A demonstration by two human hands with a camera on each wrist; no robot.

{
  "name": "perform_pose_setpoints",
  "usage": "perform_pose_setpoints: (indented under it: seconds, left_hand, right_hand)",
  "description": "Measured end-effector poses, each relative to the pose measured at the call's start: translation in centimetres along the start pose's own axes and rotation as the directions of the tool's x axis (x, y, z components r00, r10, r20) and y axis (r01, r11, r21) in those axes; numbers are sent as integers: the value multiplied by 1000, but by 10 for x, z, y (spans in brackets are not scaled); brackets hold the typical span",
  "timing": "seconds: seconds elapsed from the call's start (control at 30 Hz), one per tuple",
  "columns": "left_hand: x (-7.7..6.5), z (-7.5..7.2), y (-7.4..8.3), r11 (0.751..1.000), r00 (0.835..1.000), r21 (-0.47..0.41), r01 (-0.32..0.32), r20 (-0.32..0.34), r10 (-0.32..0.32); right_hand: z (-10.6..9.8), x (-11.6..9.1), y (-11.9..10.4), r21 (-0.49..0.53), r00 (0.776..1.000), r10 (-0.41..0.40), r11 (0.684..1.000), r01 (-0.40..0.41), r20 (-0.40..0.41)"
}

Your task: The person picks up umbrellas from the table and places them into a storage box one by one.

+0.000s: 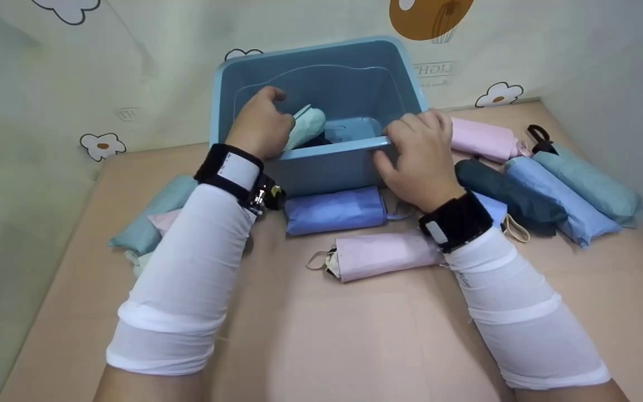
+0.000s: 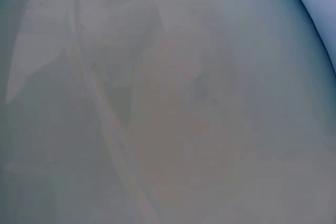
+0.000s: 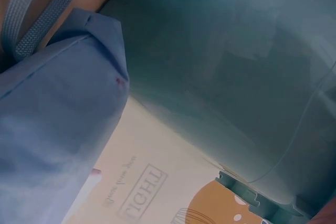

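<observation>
A blue plastic bin [image 1: 344, 146] stands at the back of the table. Over its near left rim my left hand [image 1: 263, 123] reaches in, thumb and index finger apart with nothing showing between them; its other fingers are hidden. Right beside that thumb lies a mint folded umbrella [image 1: 309, 124] inside the bin, with something dark under it. My right hand [image 1: 419, 153] grips the near right rim, fingers over the edge and thumb outside. Below the bin's front wall lie a blue folded umbrella [image 1: 335, 211] and a pale pink one [image 1: 385, 255].
On the right lie several folded umbrellas: pink [image 1: 483, 138], dark green [image 1: 508, 192], light blue [image 1: 561, 201] and teal [image 1: 589, 184]. Another teal umbrella [image 1: 154, 215] lies left, partly behind my left sleeve. A blue umbrella [image 3: 52, 124] fills the left of the right wrist view beside the bin wall [image 3: 226, 87].
</observation>
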State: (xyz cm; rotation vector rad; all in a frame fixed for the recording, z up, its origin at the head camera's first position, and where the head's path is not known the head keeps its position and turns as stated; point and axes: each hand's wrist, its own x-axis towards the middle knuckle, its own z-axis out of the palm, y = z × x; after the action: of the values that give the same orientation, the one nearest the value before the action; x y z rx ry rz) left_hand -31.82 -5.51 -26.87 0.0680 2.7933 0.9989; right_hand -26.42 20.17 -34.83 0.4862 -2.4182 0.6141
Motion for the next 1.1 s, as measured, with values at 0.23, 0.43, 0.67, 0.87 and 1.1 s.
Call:
perform_pose_setpoints:
  seconds: [0.23,0.43,0.67,0.87,1.1]
  left_hand:
    - [-3,3,-1,999,999,-32,-33,-27,32]
    - [-8,5,-1,997,996,-46,-67,-68,63]
    - [-11,9,-2,990,981,-41,-135,-149,128]
    - [-13,13,-2,980,961,-8,-198,-197,193]
    - [-14,16,-1,968,943,42,-246,-223,249]
  right_hand:
    - [1,-1,0,1,1000,0,1000,0,-6]
    - [1,-1,0,2,1000,3,1000,-3,0]
    - [1,0,0,5,1000,3,1000,-3,1]
    - [1,0,0,3,1000,-2,1000,2,-1]
    - [0,0,0,2,1000,-4,1000,4,-11]
